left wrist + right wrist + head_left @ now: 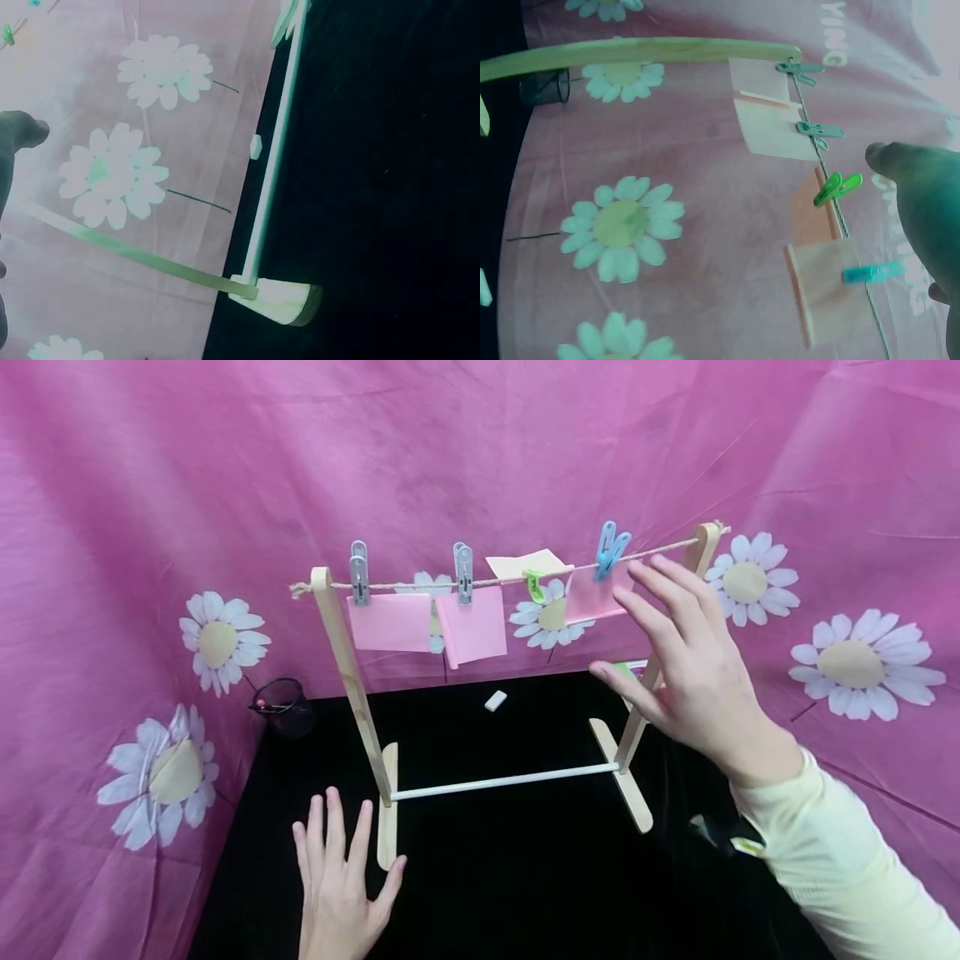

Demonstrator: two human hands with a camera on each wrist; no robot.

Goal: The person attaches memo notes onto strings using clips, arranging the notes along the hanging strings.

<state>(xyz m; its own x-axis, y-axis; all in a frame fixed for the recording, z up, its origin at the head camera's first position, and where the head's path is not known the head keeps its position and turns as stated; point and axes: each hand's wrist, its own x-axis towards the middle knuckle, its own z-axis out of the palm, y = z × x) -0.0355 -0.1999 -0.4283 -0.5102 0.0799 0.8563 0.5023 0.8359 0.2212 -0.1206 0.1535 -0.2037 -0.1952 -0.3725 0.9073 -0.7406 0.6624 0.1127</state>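
My right hand (pixel 693 672) is raised at the right end of a string (pixel 412 586), its fingers spread and apparently holding nothing. Beside its fingertips, a blue clothespin (pixel 609 556) clips a pink paper (pixel 588 595), partly hidden by the hand. A small green clothespin (pixel 837 189) grips a pale cream paper (pixel 517 566), which in the head view sticks up behind the string. Farther left, two grey clothespins (pixel 464 575) hold pink papers (pixel 390 622), one each. My left hand (pixel 337 885) is low at the left, fingers straight, near the wooden stand's left foot (pixel 387 843).
Wooden posts (pixel 348 685) carry the string, and a white rod (pixel 510 780) joins them low down. A white eraser-like block (pixel 495 700) lies behind the rod on the black surface (pixel 480 877). A black mesh cup (pixel 288 714) stands back left, before a pink flowered cloth (pixel 465 460).
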